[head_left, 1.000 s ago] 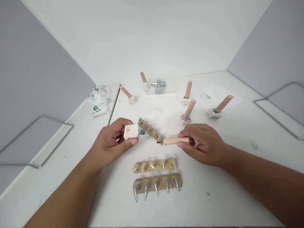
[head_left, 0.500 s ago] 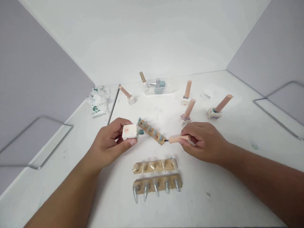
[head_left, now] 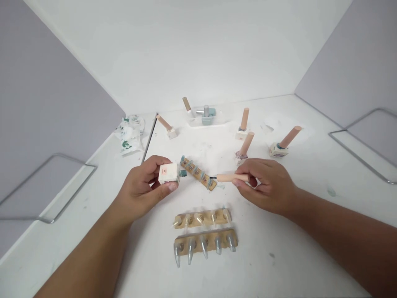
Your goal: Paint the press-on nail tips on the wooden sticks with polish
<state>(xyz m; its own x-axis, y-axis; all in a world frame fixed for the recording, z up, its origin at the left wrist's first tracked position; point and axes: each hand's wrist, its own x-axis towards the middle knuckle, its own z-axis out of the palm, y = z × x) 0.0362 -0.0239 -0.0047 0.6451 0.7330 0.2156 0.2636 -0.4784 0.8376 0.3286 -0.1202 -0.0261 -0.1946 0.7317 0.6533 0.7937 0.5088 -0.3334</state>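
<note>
In my left hand [head_left: 149,186] is a square white nail polish bottle [head_left: 168,173], tipped on its side with its green-stained neck towards the right. My right hand [head_left: 265,184] pinches the peach-handled nail polish brush [head_left: 232,178]. Its dark tip points left and reaches the near end of a slanted wooden strip [head_left: 198,174] that carries several nail tips coated bluish green; whether the bristles touch a nail cannot be made out. Closer to me lie two more strips: one with clear nail tips [head_left: 201,218], and one with long greyish nail tips [head_left: 204,246].
Several capped polish bottles with peach handles stand around the back, one at the left [head_left: 170,131] and one far right [head_left: 278,149]. A clear tray [head_left: 218,120] holds more bottles. Stained tissue [head_left: 132,134] lies back left. Metal wire frames [head_left: 68,186] flank both sides.
The brush has shifted slightly left and up, its tip now over the near nails of the slanted strip. My left hand keeps the bottle in nearly the same place.
</note>
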